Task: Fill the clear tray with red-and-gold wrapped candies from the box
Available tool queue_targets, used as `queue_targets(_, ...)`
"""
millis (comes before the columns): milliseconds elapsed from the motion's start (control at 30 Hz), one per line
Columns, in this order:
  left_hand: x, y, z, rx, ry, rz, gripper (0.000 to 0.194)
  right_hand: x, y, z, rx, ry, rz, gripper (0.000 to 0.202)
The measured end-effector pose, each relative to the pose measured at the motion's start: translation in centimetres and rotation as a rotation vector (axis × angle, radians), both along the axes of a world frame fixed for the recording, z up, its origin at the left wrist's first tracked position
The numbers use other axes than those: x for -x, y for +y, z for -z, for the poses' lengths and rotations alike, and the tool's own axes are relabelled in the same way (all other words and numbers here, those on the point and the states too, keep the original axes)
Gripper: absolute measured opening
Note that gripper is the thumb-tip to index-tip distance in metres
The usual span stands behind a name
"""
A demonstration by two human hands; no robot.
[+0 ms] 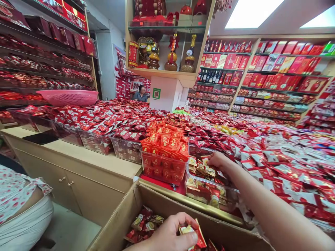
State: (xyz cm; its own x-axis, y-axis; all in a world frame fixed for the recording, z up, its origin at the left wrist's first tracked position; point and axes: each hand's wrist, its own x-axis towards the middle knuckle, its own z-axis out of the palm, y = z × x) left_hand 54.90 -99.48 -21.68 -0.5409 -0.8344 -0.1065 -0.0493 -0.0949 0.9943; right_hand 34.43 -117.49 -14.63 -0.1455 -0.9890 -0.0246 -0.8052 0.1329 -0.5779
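Note:
My left hand (178,233) is over an open cardboard box (162,198), its fingers closed around a small red and gold wrapped snack packet (200,235). More red packets (146,221) of a similar look lie inside the box. My right hand (220,161) reaches into a clear plastic bin (209,181) behind the box. Its fingers are curled down among gold and red packets (202,167), and whatever they pinch is hidden. Beside that bin on the left stands another clear bin (164,165), heaped with bright orange-red packets (167,139).
Heaps of wrapped sweets (277,167) spread to the right and back. A pink basket (69,97) sits on the left heaps. A dark flat object (40,138) lies on the counter (104,162). One person (141,94) is at the back, another (23,205) close at left.

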Motion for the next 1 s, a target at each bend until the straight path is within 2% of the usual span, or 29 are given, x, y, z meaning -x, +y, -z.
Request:
queue_targets(233,-0.3,-0.2,-0.1,-0.042,0.008,0.080,0.044,-0.2,-0.8,0.6,-0.139,0.109,-0.031,0.013)
queue_targets(433,-0.4,-0.3,-0.4,-0.067,0.023,0.102,0.041,-0.1,-1.6,1.6,-0.077,0.281,-0.096,0.015)
queue_targets(567,0.0,-0.4,-1.3,-0.083,-0.031,0.067,0.034,0.0,-1.6,1.5,-0.048,0.329,-0.098,0.020)
queue_targets(700,0.0,-0.5,-1.1,-0.123,0.035,0.056,0.031,0.2,-1.4,1.5,-0.023,0.375,-0.075,0.023)
queue_targets(867,-0.2,-0.3,-1.1,-0.080,0.043,0.015,0.060,0.5,-1.4,1.2,0.135,0.372,-0.032,0.021)
queue_targets(933,-0.4,-0.4,-1.8,-0.057,0.104,-0.021,0.055,0.2,-0.5,0.2,0.276,0.290,-0.035,0.021)
queue_targets(1000,-0.6,-0.6,-2.6,-0.024,0.186,-0.070,0.044,-0.7,1.7,-1.3,0.482,0.149,-0.069,0.022)
